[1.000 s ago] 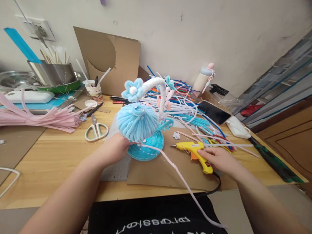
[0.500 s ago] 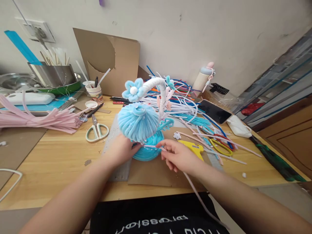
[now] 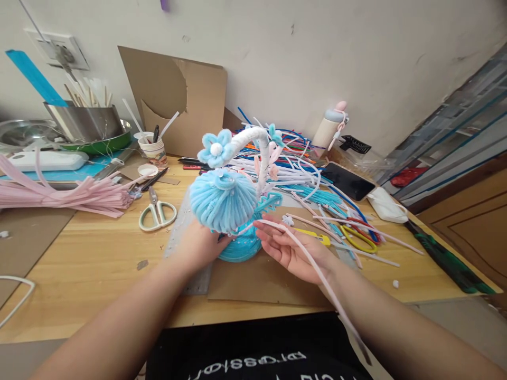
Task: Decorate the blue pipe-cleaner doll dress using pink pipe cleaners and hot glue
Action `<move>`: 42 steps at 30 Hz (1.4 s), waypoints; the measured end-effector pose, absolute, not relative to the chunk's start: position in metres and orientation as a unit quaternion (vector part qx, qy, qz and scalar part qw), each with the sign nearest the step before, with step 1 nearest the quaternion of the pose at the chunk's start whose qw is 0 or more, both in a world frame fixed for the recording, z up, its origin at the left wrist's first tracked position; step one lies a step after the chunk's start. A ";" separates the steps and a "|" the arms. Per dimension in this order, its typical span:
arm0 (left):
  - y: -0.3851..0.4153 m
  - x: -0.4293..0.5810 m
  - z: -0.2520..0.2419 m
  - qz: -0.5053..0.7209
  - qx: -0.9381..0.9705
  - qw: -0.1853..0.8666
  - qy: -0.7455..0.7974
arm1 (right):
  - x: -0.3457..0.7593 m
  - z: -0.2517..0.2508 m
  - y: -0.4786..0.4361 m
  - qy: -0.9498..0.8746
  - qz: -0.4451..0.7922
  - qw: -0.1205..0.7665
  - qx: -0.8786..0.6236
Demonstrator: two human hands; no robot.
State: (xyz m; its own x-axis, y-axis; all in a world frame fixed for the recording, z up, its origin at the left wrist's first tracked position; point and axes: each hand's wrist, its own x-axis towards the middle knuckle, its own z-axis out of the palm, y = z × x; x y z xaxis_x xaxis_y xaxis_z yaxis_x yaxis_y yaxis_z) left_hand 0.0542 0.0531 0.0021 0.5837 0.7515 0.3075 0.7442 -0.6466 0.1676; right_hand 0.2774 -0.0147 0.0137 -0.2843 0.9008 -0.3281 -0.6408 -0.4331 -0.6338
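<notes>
A lamp-shaped craft of pipe cleaners stands before me, with a fluffy blue shade (image 3: 222, 201), a round blue base (image 3: 240, 249) and a white curved stem (image 3: 263, 163). My left hand (image 3: 204, 244) is closed round the left side of the base, its fingertips partly hidden below the shade. A pale pink pipe cleaner (image 3: 312, 259) runs from the base, arches over the fingers of my right hand (image 3: 291, 252) and hangs down past the wrist. That hand is palm up, its fingers loosely stretched out and apart. A blue flower (image 3: 216, 149) tops the stem's end.
Scissors (image 3: 157, 214) lie left of the craft, and a bundle of pink pipe cleaners (image 3: 79, 195) further left. Behind are loose coloured pipe cleaners (image 3: 293, 169) and a phone (image 3: 348, 180). A yellow glue gun (image 3: 319, 236) is partly behind my right hand. Cardboard (image 3: 253, 287) lies underneath.
My right hand has turned palm up and its fingers have opened from a pinch. The pink pipe cleaner has risen into an arch over that hand. My left hand stays at the base.
</notes>
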 end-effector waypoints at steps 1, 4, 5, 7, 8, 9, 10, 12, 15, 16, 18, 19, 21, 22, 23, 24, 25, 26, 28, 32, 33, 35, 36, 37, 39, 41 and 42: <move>0.053 0.055 0.001 0.177 0.887 0.016 0.426 | 0.276 0.013 -0.019 -0.213 0.772 0.507 -0.319; 0.054 0.057 -0.002 0.181 0.878 0.033 0.441 | 0.270 0.012 -0.029 -0.241 0.747 0.539 -0.304; 0.055 0.057 -0.003 0.184 0.877 0.039 0.443 | 0.268 0.012 -0.031 -0.245 0.738 0.548 -0.309; 0.055 0.058 -0.004 0.193 0.871 0.055 0.448 | 0.263 0.011 -0.033 -0.252 0.719 0.557 -0.331; 0.054 0.059 -0.004 0.198 0.868 0.063 0.452 | 0.261 0.011 -0.032 -0.259 0.708 0.558 -0.347; 0.054 0.060 -0.004 0.201 0.864 0.070 0.457 | 0.259 0.010 -0.031 -0.270 0.696 0.557 -0.364; 0.054 0.060 -0.005 0.201 0.861 0.076 0.461 | 0.257 0.010 -0.030 -0.286 0.681 0.554 -0.384; 0.054 0.061 -0.006 0.197 0.858 0.084 0.467 | 0.254 0.008 -0.026 -0.337 0.641 0.541 -0.428; 0.054 0.062 -0.009 0.196 0.858 0.086 0.467 | 0.251 0.005 -0.019 -0.447 0.548 0.509 -0.491; 0.055 0.062 -0.010 0.197 0.858 0.084 0.466 | 0.250 0.004 -0.016 -0.484 0.509 0.500 -0.506; 0.056 0.062 -0.011 0.194 0.859 0.079 0.467 | 0.249 0.001 -0.010 -0.542 0.427 0.491 -0.531; 0.056 0.062 -0.011 0.192 0.860 0.076 0.466 | 0.248 -0.001 -0.006 -0.563 0.389 0.489 -0.541; 0.056 0.062 -0.010 0.191 0.862 0.070 0.464 | 0.247 -0.001 0.002 -0.590 0.329 0.490 -0.551; 0.056 0.062 -0.009 0.190 0.863 0.067 0.463 | 0.245 -0.001 0.006 -0.599 0.307 0.494 -0.551; 0.056 0.062 -0.008 0.189 0.864 0.066 0.463 | 0.244 0.000 0.011 -0.609 0.288 0.498 -0.547; 0.055 0.062 -0.007 0.188 0.864 0.065 0.462 | 0.242 0.001 0.015 -0.621 0.271 0.500 -0.539; 0.055 0.062 -0.006 0.187 0.865 0.063 0.462 | 0.240 0.002 0.019 -0.635 0.256 0.500 -0.531; 0.055 0.062 -0.005 0.187 0.865 0.060 0.462 | 0.239 0.004 0.023 -0.646 0.242 0.499 -0.524; 0.056 0.062 -0.005 0.187 0.866 0.055 0.460 | 0.235 0.006 0.029 -0.662 0.230 0.491 -0.518; 0.058 0.061 -0.010 0.195 0.865 0.061 0.458 | 0.227 0.005 0.034 -0.660 0.230 0.480 -0.531; 0.058 0.061 -0.012 0.201 0.865 0.062 0.457 | 0.226 0.005 0.034 -0.659 0.234 0.477 -0.533; 0.059 0.060 -0.014 0.210 0.865 0.057 0.451 | 0.223 0.005 0.035 -0.659 0.245 0.473 -0.532; 0.058 0.061 -0.014 0.211 0.866 0.050 0.451 | 0.222 0.006 0.035 -0.660 0.250 0.470 -0.530; 0.058 0.061 -0.014 0.211 0.866 0.042 0.452 | 0.221 0.007 0.035 -0.660 0.254 0.469 -0.529; 0.056 0.062 -0.012 0.205 0.866 0.027 0.456 | 0.220 0.009 0.036 -0.659 0.260 0.468 -0.528; 0.055 0.063 -0.009 0.194 0.866 0.022 0.461 | 0.220 0.011 0.038 -0.659 0.267 0.464 -0.529; 0.055 0.064 -0.009 0.191 0.866 0.024 0.462 | 0.220 0.011 0.040 -0.659 0.270 0.461 -0.529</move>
State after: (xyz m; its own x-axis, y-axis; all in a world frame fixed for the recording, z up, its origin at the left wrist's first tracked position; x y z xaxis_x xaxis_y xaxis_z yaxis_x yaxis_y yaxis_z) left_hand 0.0637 0.0549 -0.0085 0.5001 0.8091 0.3086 0.7904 -0.5721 0.2189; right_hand 0.2200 0.0399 0.0107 -0.0147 0.9470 0.3210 0.4487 0.2931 -0.8442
